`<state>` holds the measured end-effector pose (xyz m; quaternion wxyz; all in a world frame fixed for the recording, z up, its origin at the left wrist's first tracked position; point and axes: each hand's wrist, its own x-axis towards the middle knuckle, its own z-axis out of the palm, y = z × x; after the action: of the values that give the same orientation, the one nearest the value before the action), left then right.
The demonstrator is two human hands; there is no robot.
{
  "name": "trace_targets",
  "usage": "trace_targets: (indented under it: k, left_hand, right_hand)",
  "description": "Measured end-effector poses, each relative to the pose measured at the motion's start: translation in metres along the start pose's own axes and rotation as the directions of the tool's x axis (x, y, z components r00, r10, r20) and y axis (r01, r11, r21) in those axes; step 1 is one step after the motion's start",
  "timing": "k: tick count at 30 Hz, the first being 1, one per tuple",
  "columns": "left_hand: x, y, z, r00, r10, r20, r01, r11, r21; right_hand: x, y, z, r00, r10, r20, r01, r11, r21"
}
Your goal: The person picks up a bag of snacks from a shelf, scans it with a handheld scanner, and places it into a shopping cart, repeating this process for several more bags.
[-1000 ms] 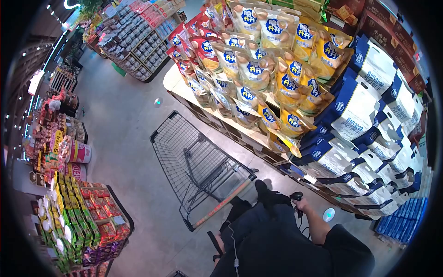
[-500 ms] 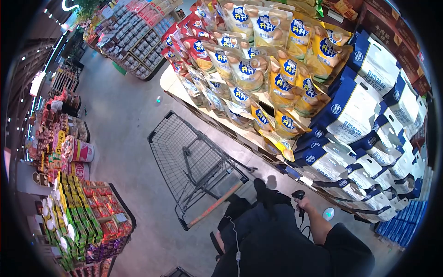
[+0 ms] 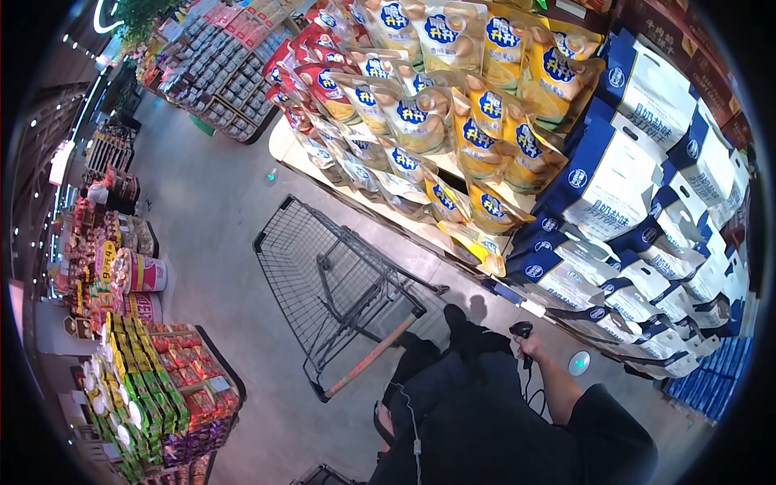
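Note:
My right hand [image 3: 533, 347] is closed round a black handheld device [image 3: 522, 330] with a rounded head, and a black cable loops down from it. Beside my body, my left hand [image 3: 385, 415] shows only in part. A dark curved piece lies along it, and its fingers are hidden. Ahead of me stands a wire shopping cart [image 3: 303, 271] with bare mesh inside, its orange-red handle bar [image 3: 376, 353] close to my legs. Neither hand touches that bar. A thin white cable [image 3: 415, 420] runs down my dark clothing.
A slanted display holds yellow, white and red snack pouches [image 3: 428, 121]. Blue-and-white carton bags [image 3: 606, 178] are stacked to the right. At lower left is a stand of packaged snacks [image 3: 182, 380]. Grey floor [image 3: 210, 210] runs between the displays. Part of another cart [image 3: 323, 475] shows at the bottom.
The pouch display and the cart have shifted slightly left in view. The lower-left snack stand sits a little lower and further right. My right hand still holds the black device.

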<state>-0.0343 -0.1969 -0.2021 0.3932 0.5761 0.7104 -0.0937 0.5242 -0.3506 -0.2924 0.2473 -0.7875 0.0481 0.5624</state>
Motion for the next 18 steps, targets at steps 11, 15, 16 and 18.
trace_targets:
  k: [11,15,16,18]
  left_hand:
    - [-0.045,-0.102,-0.183,0.985,-0.165,0.054,0.147,0.959,0.243]
    - [-0.031,0.211,-0.238,0.699,0.236,-0.675,-0.564,0.762,-0.318]
    - [-0.009,0.254,-0.233,0.694,0.296,-0.656,-0.630,0.692,-0.354]
    - [0.011,0.356,-0.212,0.788,0.487,-0.377,-0.615,0.646,-0.453]
  right_hand:
    - [-0.006,0.028,0.008,0.996,0.088,0.002,-0.088,0.996,0.030]
    - [0.004,0.029,0.015,0.997,0.081,0.000,-0.081,0.997,0.014]
    - [0.007,0.024,0.015,0.998,0.068,0.000,-0.068,0.998,0.001]
    - [0.012,0.018,0.015,1.000,0.012,-0.021,-0.013,1.000,-0.019]
